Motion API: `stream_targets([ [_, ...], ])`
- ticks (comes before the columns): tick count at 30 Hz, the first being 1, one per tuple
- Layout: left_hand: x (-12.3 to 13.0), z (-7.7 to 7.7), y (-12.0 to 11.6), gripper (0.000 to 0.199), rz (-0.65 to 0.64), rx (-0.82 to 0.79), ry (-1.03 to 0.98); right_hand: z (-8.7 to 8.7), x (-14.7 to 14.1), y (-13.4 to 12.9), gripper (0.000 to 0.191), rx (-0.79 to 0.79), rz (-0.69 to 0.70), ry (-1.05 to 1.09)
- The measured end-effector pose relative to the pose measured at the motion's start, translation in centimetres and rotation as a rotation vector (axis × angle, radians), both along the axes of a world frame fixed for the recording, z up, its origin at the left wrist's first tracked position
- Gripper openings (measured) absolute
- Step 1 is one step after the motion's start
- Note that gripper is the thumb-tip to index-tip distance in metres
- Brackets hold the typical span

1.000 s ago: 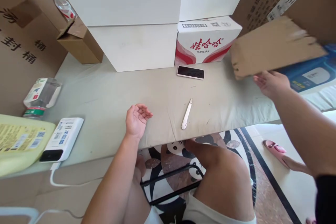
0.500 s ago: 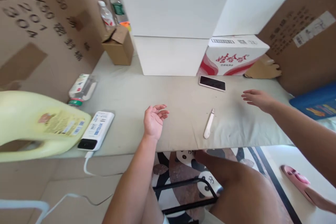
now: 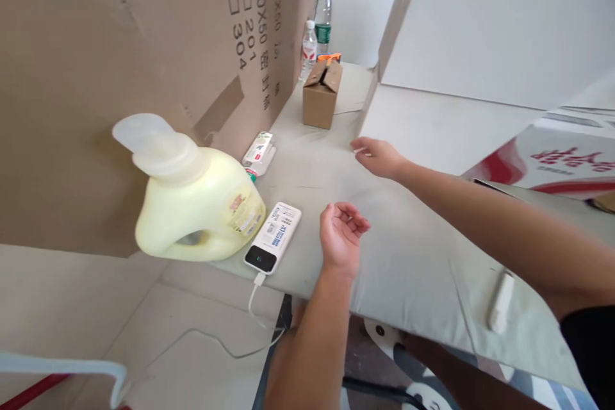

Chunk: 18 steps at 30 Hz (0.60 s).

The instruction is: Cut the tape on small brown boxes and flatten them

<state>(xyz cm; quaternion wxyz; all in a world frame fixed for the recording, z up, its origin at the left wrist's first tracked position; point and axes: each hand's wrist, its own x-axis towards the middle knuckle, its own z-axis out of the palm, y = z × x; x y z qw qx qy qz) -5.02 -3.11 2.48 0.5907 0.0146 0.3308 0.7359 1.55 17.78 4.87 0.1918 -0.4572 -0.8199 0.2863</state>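
My left hand point(image 3: 342, 237) is palm up above the cloth-covered table, its fingers loosely curled and apart, holding nothing. Closest to it lies a white power bank point(image 3: 273, 237), label side up, with a white cable plugged into its lower end. My right hand point(image 3: 377, 157) reaches across from the right, over the far part of the table near the white box. Its fingers point left with a gap between them. A small pale spot shows at its fingertips, too small to make out. A slim white tool point(image 3: 502, 302), slightly blurred, lies under my right forearm.
A pale yellow detergent jug point(image 3: 211, 205) stands at the left beside a clear plastic bottle point(image 3: 259, 154) lying down. Farther back are a small cardboard box point(image 3: 321, 99) and two upright bottles. A large carton point(image 3: 192, 32) walls the left; white boxes point(image 3: 480, 32) rise at the right.
The view has turned left, bringing the jug and power bank nearer the middle. My right hand has swung left across the table, from beside the phone to near the small cardboard box.
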Motion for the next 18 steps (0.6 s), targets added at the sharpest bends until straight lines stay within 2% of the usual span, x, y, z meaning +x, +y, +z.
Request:
stream_targets([
  [2, -0.6, -0.2, 0.3, 0.038, -0.01, 0.004, -0.01, 0.3, -5.4, 2.2, 0.059, 0.077, 0.036, -0.004],
  [4, -1.2, -0.3, 0.6, 0.038, -0.009, 0.005, -0.02, 0.9, -9.7, 4.8, 0.074, 0.153, -0.022, -0.075],
  [6, -1.8, -0.4, 0.7, 0.038, 0.003, -0.002, -0.039, 1.6, -12.7, 7.3, 0.082, 0.17, -0.117, -0.181],
  [8, -2.3, -0.4, 0.8, 0.038, 0.02, -0.006, -0.063, 2.2, -14.2, 9.1, 0.08, 0.139, -0.176, -0.252],
  [11, -2.8, -0.4, 0.9, 0.039, 0.029, 0.004, -0.082, 2.8, -14.4, 10.3, 0.068, 0.127, -0.187, -0.269],
  [13, -3.1, -0.5, 1.0, 0.039, 0.027, 0.013, -0.071, 2.7, -13.8, 9.8, 0.064, 0.171, -0.178, -0.235],
  [16, -3.4, -0.7, 0.9, 0.037, 0.094, 0.005, 0.014, 2.3, -12.3, 7.0, 0.067, 0.249, -0.178, -0.179],
  [18, -3.7, -1.0, 0.6, 0.032, 0.238, -0.029, 0.154, 2.0, -10.7, 3.8, 0.069, 0.264, -0.177, -0.123],
])
